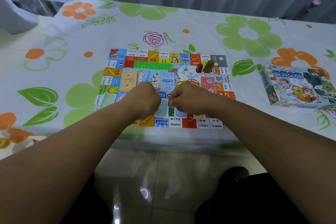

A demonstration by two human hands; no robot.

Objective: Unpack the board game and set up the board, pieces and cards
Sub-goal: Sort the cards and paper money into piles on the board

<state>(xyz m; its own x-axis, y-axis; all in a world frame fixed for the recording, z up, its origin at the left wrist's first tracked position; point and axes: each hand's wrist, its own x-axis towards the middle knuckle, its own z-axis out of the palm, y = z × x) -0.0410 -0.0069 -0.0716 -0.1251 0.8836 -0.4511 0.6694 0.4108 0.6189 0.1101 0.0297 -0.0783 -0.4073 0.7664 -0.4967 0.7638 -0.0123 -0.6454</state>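
The colourful game board (221, 76) lies flat on the flowered tablecloth. My left hand (145, 96) and my right hand (185, 96) hover side by side over its near half, both curled. Between them lies a pale blue-green banknote stack (162, 109); both hands pinch at its top edge. A row of green plastic houses (152, 65) and a few red ones (128, 63) stand along the far inner edge. A white die (185, 68), a red token (199, 68) and an olive token (208, 66) stand at the far right. Card stacks, orange (128, 80) and red (208, 82), lie inside.
The game box (294, 85) rests on the table to the right of the board. More notes (107, 100) lie at the board's left edge and several small ones (181, 113) below my right hand. A grey object (16, 18) stands far left. Tiled floor lies below the table's near edge.
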